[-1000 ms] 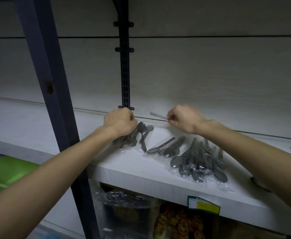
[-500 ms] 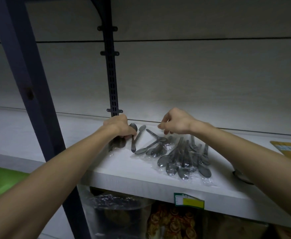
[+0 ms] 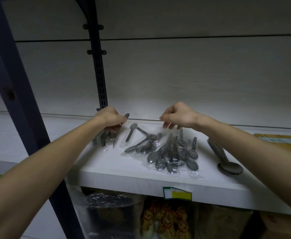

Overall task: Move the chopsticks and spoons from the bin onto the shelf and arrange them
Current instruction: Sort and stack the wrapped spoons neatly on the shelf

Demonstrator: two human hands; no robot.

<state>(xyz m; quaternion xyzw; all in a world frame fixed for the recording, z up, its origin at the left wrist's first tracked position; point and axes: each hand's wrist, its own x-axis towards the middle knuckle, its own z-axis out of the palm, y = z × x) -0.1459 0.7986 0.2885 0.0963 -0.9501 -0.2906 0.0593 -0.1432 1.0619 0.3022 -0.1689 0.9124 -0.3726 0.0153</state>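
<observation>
Several dark grey spoons in clear wrap lie on the white shelf [image 3: 124, 176]. My left hand [image 3: 110, 116] grips a wrapped bundle of spoons [image 3: 105, 137] at the pile's left end, pressing it onto the shelf. A single spoon [image 3: 131, 131] lies just right of it, then a small pack [image 3: 146, 145] and a bigger heap of wrapped spoons [image 3: 174, 156]. My right hand [image 3: 177, 116] hovers above the heap's back edge, fingers loosely curled with nothing seen in them. No chopsticks or bin are in view.
A large dark serving spoon [image 3: 227, 163] lies at the right, near a yellow packet [image 3: 279, 140]. A dark upright post [image 3: 15, 94] stands at the left and a slotted rail [image 3: 100, 80] runs up the back wall. Bagged goods [image 3: 106, 209] sit below the price tag [image 3: 177, 193].
My right hand has let go of the spoon it pinched; that spoon now lies on the small pack. My left hand has kept its grip on the bundle. The camera has shifted right.
</observation>
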